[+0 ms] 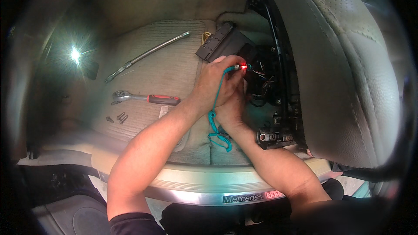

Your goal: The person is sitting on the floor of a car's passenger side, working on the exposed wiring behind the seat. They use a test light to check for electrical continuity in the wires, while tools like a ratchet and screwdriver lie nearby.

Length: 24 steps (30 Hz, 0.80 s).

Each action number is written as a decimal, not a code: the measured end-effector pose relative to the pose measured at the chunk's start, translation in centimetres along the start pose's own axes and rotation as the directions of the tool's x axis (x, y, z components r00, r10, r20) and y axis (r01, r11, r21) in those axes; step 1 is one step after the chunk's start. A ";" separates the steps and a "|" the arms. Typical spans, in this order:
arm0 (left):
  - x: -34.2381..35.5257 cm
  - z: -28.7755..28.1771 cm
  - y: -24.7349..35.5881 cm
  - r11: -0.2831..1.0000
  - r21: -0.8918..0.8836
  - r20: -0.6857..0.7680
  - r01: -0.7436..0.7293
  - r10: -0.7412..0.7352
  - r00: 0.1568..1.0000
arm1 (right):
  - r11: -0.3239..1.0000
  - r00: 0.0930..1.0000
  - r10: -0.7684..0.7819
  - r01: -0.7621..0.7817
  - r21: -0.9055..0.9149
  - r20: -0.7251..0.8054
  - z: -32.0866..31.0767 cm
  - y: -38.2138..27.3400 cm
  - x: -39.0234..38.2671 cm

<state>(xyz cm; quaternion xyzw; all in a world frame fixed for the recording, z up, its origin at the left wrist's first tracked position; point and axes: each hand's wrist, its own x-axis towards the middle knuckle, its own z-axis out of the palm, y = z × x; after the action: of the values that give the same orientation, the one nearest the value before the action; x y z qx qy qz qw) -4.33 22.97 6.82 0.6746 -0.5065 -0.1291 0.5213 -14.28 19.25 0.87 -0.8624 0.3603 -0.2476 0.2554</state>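
Observation:
My left hand (213, 82) is closed on a circuit test light (236, 68), whose tip end glows red. A teal coiled cord (213, 119) hangs from the tester down to the carpet. Crossing beneath it, my right hand (233, 104) has its fingers curled by the tester's lit end; what they grip is hidden. Loose wires (263, 75) show just right of both hands, under the seat's edge. A dark control module (221, 42) with connector slots sits tilted beyond my hands, yellow wires (206, 38) at its left end.
On the ribbed mat lie a long chrome bar (150, 55), a ratchet (146, 98) with a red-and-black handle, and several bolts (122, 117). The leather seat (344, 74) and its black metal rail (278, 48) close in on the right. A door sill (191, 178) runs under my forearms. A bright lamp (75, 55) shines at left.

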 end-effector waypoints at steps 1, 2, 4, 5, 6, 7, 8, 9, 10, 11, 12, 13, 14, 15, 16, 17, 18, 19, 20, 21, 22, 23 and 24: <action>0.0 -0.1 0.1 1.000 0.006 -0.003 0.002 -0.002 1.000 | 1.000 1.000 -0.009 0.009 0.003 -0.003 0.1 0.0 0.0; 0.0 -0.1 0.1 1.000 0.007 -0.002 0.001 -0.001 1.000 | 1.000 1.000 -0.016 0.016 0.001 -0.008 0.2 0.2 0.1; 0.0 0.0 0.1 1.000 0.012 0.001 0.005 -0.005 1.000 | 1.000 1.000 -0.019 0.019 0.001 -0.018 0.3 0.4 0.1; 0.0 0.0 0.1 1.000 0.017 0.002 0.012 -0.012 1.000 | 1.000 1.000 -0.016 0.016 0.004 -0.022 0.2 0.3 0.1; 0.0 0.0 0.1 1.000 0.021 0.004 0.018 -0.018 1.000 | 1.000 1.000 -0.013 0.013 0.006 -0.025 0.2 0.2 0.1; 0.0 0.0 0.0 1.000 0.018 0.004 0.016 -0.016 1.000 | 1.000 1.000 -0.015 0.016 0.012 -0.027 0.2 0.2 0.1; 0.0 0.0 0.0 1.000 0.017 0.004 0.014 -0.014 1.000 | 1.000 0.999 -0.020 0.020 0.019 -0.028 0.2 0.3 0.1; 0.0 0.0 0.0 1.000 0.015 0.004 0.011 -0.011 1.000 | 0.999 0.999 -0.026 0.026 0.024 -0.029 0.2 0.3 0.1; 0.1 0.1 0.0 1.000 0.012 0.005 0.011 -0.011 1.000 | 0.999 0.999 -0.031 0.032 0.029 -0.031 0.1 0.3 0.2; 0.1 0.0 0.0 1.000 0.011 0.007 0.011 -0.012 1.000 | 0.999 0.999 -0.038 0.039 0.032 -0.030 0.1 0.4 0.2; 0.1 0.1 0.0 1.000 0.009 0.009 0.012 -0.012 1.000 | 0.999 0.999 -0.037 0.038 0.036 -0.026 0.0 0.3 0.2; 0.2 0.1 0.0 1.000 0.011 0.011 0.011 -0.012 1.000 | 0.999 0.999 -0.035 0.036 0.040 -0.021 -0.1 0.2 0.2; 0.2 0.1 0.0 1.000 0.012 0.013 0.011 -0.011 1.000 | 0.999 1.000 -0.024 0.024 0.043 -0.012 -0.5 -0.1 0.3; 0.2 0.2 0.0 1.000 0.012 0.014 0.010 -0.010 1.000 | 0.999 1.000 -0.012 0.013 0.047 -0.002 -0.7 -0.3 0.3; 0.2 0.2 0.0 1.000 0.008 0.016 0.022 -0.022 1.000 | 1.000 1.000 -0.020 0.020 0.024 -0.002 -0.6 -0.1 0.4; 0.2 0.1 0.2 0.999 0.004 0.018 0.033 -0.033 0.999 | 1.000 1.000 -0.027 0.027 0.001 -0.004 -0.3 0.2 0.4; 0.2 0.0 0.3 0.999 0.000 0.019 0.044 -0.044 0.999 | 0.999 0.999 -0.043 0.042 -0.034 -0.025 0.0 0.4 0.4; 0.2 0.1 0.1 1.000 -0.003 0.006 0.016 -0.016 1.000 | 0.996 0.997 -0.060 0.057 -0.070 -0.046 0.3 0.7 0.4; -0.1 0.0 -0.4 1.000 0.002 -0.015 -0.006 0.006 1.000 | 0.990 0.993 -0.092 0.083 -0.112 -0.079 0.8 0.7 0.2; -0.5 -0.4 -1.1 1.000 0.024 -0.041 -0.017 0.018 0.999 | 0.984 0.986 -0.130 0.115 -0.136 -0.103 1.2 -0.5 0.2; -0.8 0.0 -1.8 0.998 0.030 -0.050 -0.061 0.062 0.997 | 0.996 0.996 0.084 -0.085 -0.012 -0.037 0.9 -1.2 0.0; -1.2 -0.1 -2.0 0.994 0.059 -0.065 -0.093 0.097 0.993 | 0.991 0.991 0.131 -0.131 -0.011 0.015 1.7 -1.4 0.0; -0.9 0.1 -1.5 0.993 0.048 -0.053 -0.104 0.107 0.993 | 0.980 0.979 0.196 -0.195 -0.024 0.049 1.8 -0.8 0.2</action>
<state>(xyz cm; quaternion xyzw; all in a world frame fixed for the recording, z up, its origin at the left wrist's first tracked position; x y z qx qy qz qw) -3.97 23.54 5.18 0.6617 -0.5295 -0.0711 0.5261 -12.71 20.07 0.05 -0.8313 0.4391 -0.1954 0.2793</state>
